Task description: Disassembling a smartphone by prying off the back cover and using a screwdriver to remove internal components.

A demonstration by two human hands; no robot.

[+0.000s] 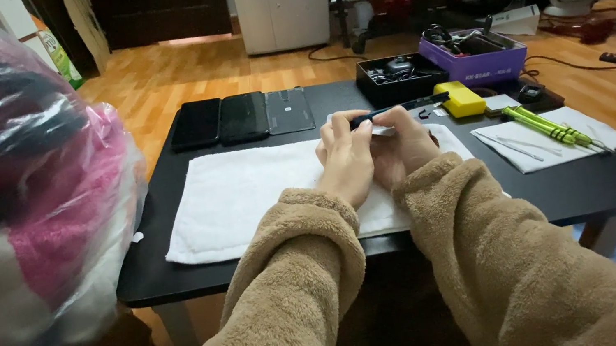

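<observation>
My left hand [345, 160] and my right hand [403, 150] are together over the far right part of a white towel [246, 200] on a black table [577, 186]. Between their fingertips they hold a thin dark phone [401, 108], edge-on and roughly level, with its far end pointing right toward a yellow block [460, 98]. Both arms wear fuzzy tan sleeves. What lies under the hands is hidden.
Three dark phones [240, 117] lie in a row at the table's far edge. A black tray [396, 76] and a purple box [473, 53] of small parts stand far right. Green-handled tools [546, 125] rest on white paper. A plastic-wrapped pink bundle [19, 188] fills the left.
</observation>
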